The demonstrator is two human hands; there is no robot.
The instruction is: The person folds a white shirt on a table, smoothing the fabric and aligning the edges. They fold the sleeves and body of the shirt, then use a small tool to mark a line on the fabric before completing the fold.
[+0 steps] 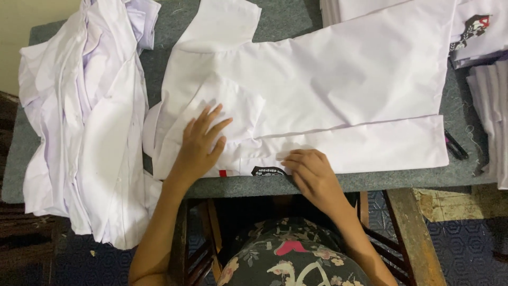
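Note:
A white short-sleeved shirt [328,85] lies spread flat on a grey felt-covered table [370,182]. My left hand [201,143] presses flat with fingers apart on a folded sleeve near the shirt's front left. My right hand [312,172] rests at the shirt's near hem, fingers curled and pinching the cloth edge beside a small dark badge [267,171] and a red tab [223,173].
A loose heap of white shirts [84,122] hangs over the table's left end. Folded white shirts are stacked at the back right [476,32] and at the right edge [492,116]. A dark pen-like tool [456,146] lies nearby. Wooden table legs [415,238] stand below.

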